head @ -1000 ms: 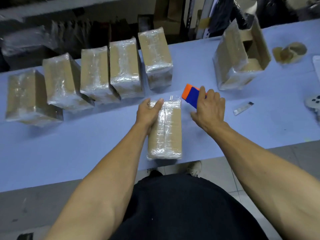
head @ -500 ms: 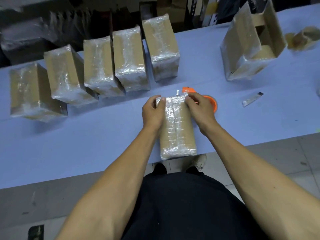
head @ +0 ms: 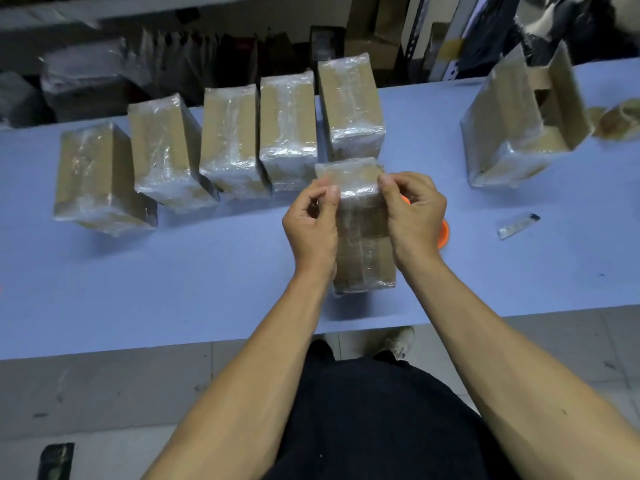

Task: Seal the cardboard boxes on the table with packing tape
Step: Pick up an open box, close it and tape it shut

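A small cardboard box (head: 363, 261) wrapped in clear tape is lifted at its far end, tilted up off the blue table (head: 207, 271). My left hand (head: 311, 223) pinches the box's left side and my right hand (head: 414, 213) pinches its right side, both near the raised far end. An orange tape dispenser (head: 444, 233) lies on the table behind my right hand, mostly hidden. Several taped boxes stand in a row at the back; the nearest of them (head: 351, 105) is just beyond the held box.
An open cardboard box (head: 519, 123) with raised flaps stands at the back right. A brown tape roll (head: 620, 121) lies at the far right edge. A small blade (head: 517, 226) lies right of my hands. Dark shelves and bags lie behind the table.
My right hand let go of the orange and blue dispenser, which now lies on the table. Both hands took the box by its far end and tilted it up.
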Demonstrator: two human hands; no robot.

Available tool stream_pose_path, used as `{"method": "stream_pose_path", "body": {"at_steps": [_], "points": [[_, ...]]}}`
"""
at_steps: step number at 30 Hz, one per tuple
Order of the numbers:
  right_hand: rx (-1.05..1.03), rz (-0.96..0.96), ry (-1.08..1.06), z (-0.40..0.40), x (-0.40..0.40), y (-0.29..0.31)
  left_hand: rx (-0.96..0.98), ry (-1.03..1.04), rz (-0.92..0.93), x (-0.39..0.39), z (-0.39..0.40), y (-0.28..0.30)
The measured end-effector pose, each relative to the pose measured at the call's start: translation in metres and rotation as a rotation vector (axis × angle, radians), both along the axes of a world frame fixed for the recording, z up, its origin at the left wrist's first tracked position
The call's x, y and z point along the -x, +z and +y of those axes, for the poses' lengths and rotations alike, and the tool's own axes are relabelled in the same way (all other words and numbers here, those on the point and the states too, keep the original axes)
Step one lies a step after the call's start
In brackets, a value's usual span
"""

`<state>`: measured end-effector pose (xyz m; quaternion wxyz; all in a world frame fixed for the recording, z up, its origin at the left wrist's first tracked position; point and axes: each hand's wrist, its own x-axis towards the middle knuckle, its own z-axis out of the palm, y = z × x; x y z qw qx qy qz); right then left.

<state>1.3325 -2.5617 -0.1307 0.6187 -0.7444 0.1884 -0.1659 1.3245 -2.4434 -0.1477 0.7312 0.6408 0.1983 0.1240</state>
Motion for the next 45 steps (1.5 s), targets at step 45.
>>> {"method": "stream_pose_path", "body": {"at_steps": [45], "points": [[0.002, 0.305, 0.204, -0.010, 0.026, -0.004, -0.004, -0.480, 0.261, 0.016, -0.001, 0.005]]}}
